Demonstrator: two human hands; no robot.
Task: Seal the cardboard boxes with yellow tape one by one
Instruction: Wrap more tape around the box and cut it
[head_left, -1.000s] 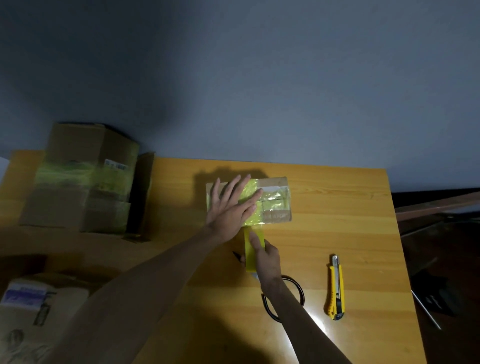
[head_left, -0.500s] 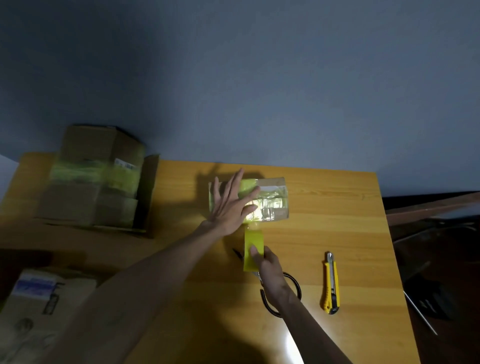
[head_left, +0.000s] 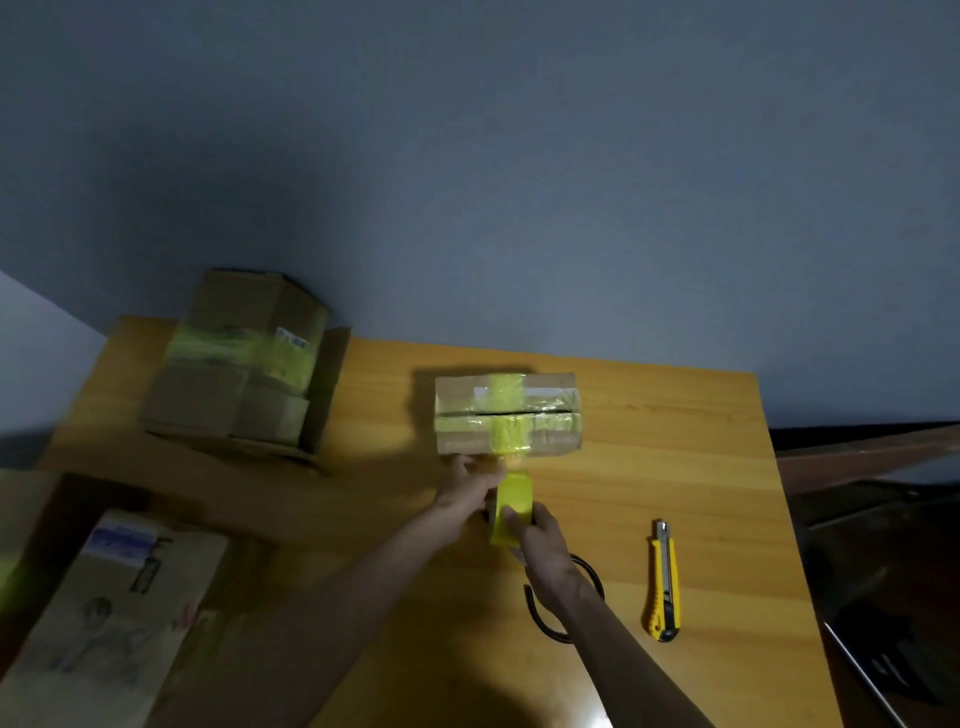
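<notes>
A small cardboard box lies mid-table with a yellow tape strip running over its top and down its near side. The strip leads to a yellow tape roll just in front of the box. My right hand grips the roll from the near side. My left hand is at the box's near bottom edge, with fingers curled against the roll and the tape; its fingertips are hidden.
Taped cardboard boxes are stacked at the table's far left. A large flat carton lies at the near left. A yellow utility knife rests right of my hands, black-handled scissors under my right wrist. The wooden table ends at the right.
My left hand has come off the box top and dropped to the tape roll at the box's near edge. The camera view has shifted left.
</notes>
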